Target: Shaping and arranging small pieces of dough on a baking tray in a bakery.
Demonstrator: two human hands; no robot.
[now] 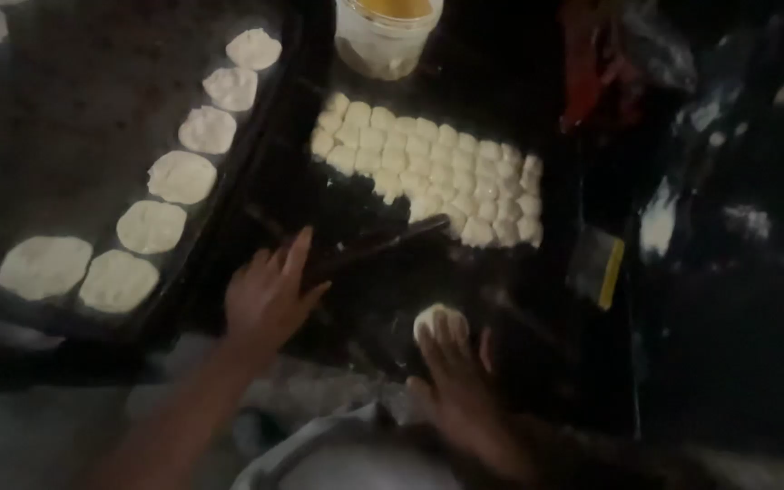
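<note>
Dim view down onto a dark worktop [93, 100]. At 6 o'clock, right hand [455, 386] laid over a small round white dough ball [440, 319], fingers [437, 349] stretched flat across its near edge, not curled round it, pressing rather than gripping. At 9 o'clock from that ball, left hand [269, 295] lying open, fingers [297, 254] spread and released, tips touching or just beside the near end of a thin dark rod [383, 243] (likely a rolling pin, too murky to be sure). No clear grasp on it.

At 12 o'clock from the ball, a dark flat tray [555, 181] packed with rows of small white dough pieces [428, 168], near corner already emptied. Beyond it at 12 o'clock, a clear plastic tub with yellow contents [383, 36]. From 9 to 11 o'clock, 7 flattened pale dough discs [181, 177] lined along a dark board edge, each just beside the next. At 3 o'clock, a dark packet with a yellow edge [605, 268].

Step in hand, by the look of it: flattening 1 ball by palm on the bare patch. Judged need for a next move: even downward pressure, ball kept centred, rod taken firmly by the left fingers, free room kept beside the last disc.
</note>
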